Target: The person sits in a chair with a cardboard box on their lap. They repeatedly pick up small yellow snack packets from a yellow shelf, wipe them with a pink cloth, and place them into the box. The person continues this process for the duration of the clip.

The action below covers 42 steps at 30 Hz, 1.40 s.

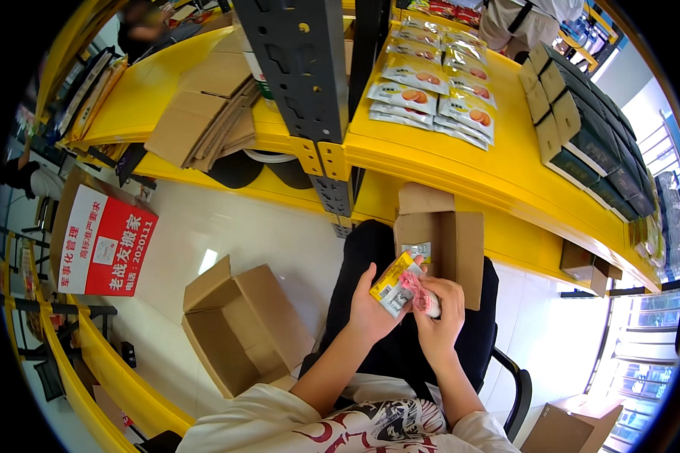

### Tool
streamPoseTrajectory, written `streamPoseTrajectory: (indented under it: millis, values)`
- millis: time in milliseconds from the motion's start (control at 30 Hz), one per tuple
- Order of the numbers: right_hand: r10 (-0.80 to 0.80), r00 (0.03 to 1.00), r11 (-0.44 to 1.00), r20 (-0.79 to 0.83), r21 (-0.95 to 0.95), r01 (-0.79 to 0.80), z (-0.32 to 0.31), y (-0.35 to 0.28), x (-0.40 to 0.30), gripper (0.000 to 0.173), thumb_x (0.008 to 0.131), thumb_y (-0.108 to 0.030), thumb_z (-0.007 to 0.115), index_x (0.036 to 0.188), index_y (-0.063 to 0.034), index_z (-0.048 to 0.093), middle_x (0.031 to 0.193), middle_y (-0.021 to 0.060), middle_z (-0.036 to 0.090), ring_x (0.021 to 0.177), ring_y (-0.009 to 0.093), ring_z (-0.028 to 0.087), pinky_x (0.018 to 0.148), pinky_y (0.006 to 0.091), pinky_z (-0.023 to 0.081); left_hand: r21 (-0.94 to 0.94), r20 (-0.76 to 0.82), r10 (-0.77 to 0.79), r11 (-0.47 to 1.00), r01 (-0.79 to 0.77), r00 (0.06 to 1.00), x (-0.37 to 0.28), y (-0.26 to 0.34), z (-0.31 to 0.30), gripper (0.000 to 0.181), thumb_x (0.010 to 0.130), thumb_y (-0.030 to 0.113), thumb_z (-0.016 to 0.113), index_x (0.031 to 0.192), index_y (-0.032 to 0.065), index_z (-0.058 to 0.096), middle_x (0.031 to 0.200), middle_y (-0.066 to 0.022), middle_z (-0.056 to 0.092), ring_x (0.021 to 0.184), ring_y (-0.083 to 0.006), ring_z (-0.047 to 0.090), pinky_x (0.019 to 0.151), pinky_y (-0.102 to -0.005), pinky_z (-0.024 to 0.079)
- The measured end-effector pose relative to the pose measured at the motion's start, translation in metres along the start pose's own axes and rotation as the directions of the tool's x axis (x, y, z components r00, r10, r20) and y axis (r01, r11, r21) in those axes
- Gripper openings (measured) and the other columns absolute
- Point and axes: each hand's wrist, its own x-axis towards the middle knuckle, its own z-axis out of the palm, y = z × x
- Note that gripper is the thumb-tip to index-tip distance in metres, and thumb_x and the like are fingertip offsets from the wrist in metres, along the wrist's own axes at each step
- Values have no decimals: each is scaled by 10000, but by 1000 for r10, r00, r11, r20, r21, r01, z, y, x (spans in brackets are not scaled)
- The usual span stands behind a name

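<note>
A small yellow and silver sealed packet rests across the palm and fingers of my left hand. Bunched in my right hand is a pink and white cloth, which lies over the packet's right side. An open cardboard box sits just beyond both hands, against the shelf and my dark-clad legs. Inside it lies another silver and yellow packet, partly hidden behind my left fingers.
Rows of foil snack packets and stacked dark green boxes occupy the yellow shelf. A metal post stands left of them, beside flattened cardboard. An open carton sits on the floor. Other people are farther off.
</note>
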Motion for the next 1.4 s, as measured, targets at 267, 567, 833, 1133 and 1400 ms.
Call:
streamPoseTrajectory:
  millis: [267, 567, 833, 1133, 1400]
  values:
    - [-301, 931, 950, 208, -25, 312, 24, -20, -14, 403, 578, -24, 618, 973, -80, 673, 1042, 18, 640, 920, 189, 586, 787, 305, 467, -65, 11, 43, 997, -42, 999, -3, 5, -2, 668, 923, 512, 302, 1420, 69, 243, 1461, -117, 286, 1332, -289, 286, 1095, -429, 252]
    - [-145, 979, 981, 143, -105, 160, 19, 8, 16, 499, 555, 60, 605, 1036, -68, 639, 1045, 55, 634, 930, 247, 567, 822, 342, 435, 6, -70, 34, 999, -34, 997, -1, 0, 0, 542, 931, 406, 324, 1330, 42, 371, 1368, -113, 411, 1286, -279, 352, 1089, -392, 243]
    - [-135, 976, 991, 173, 33, 131, 20, -13, -6, 424, 583, 16, 637, 990, -100, 653, 992, 38, 646, 834, 232, 584, 726, 333, 471, 87, -6, 78, 993, -77, 997, -2, 7, 0, 572, 923, 378, 349, 1391, 52, 299, 1430, -107, 344, 1328, -281, 300, 1083, -405, 264]
    - [-233, 959, 969, 163, -42, 243, 21, -6, 6, 423, 593, 2, 631, 1008, -81, 635, 983, 37, 644, 812, 229, 584, 712, 341, 468, -39, 135, 4, 999, 1, 991, -3, 7, -2, 567, 919, 356, 332, 1392, 48, 281, 1409, -98, 371, 1314, -302, 316, 1092, -420, 236]
    - [-26, 996, 997, 89, -73, 32, 9, 4, 39, 335, 666, -5, 629, 993, -75, 628, 935, 89, 627, 829, 289, 569, 756, 368, 464, -4, -84, 11, 1000, -12, 996, -2, 1, -7, 453, 846, 258, 421, 1252, 63, 470, 1283, -139, 498, 1211, -277, 456, 1063, -433, 291]
